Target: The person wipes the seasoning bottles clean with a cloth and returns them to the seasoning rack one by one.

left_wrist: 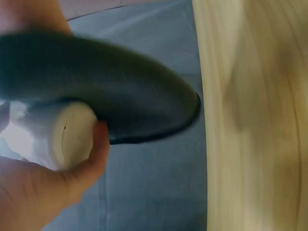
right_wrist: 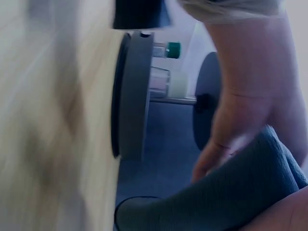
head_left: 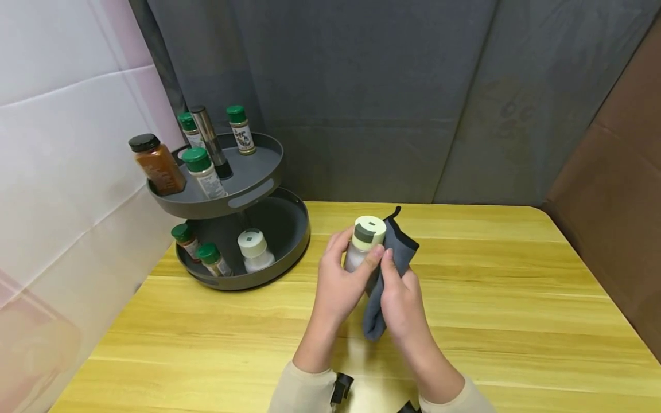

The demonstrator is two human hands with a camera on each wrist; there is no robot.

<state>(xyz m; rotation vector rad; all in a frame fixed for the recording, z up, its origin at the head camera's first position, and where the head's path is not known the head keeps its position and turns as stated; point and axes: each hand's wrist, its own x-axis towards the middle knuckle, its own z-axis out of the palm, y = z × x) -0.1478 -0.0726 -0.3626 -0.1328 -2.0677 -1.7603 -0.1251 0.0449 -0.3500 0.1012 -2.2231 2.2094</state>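
Note:
My left hand (head_left: 337,284) grips a clear shaker jar (head_left: 354,258) with a cream lid and a dark grey flap, raised over the table and tilted slightly. A folded grey cloth (head_left: 400,246) with black edging and a loop hangs from my right hand (head_left: 404,304), thumb on top, and lies against the jar's right side. In the left wrist view the cloth (left_wrist: 120,91) covers part of the jar, whose round pale end (left_wrist: 78,134) shows beside my thumb. The right wrist view has the cloth (right_wrist: 231,192) hiding the jar and most of my left hand.
A dark two-tier turntable rack (head_left: 273,275) stands at the left. Its top holds green-capped spice bottles, an orange-brown jar (head_left: 161,169) and a steel grinder (head_left: 210,140). Below are two green-capped bottles and a white-lidded shaker (head_left: 255,250). A grey curtain (head_left: 361,103) backs the wooden table (head_left: 516,321).

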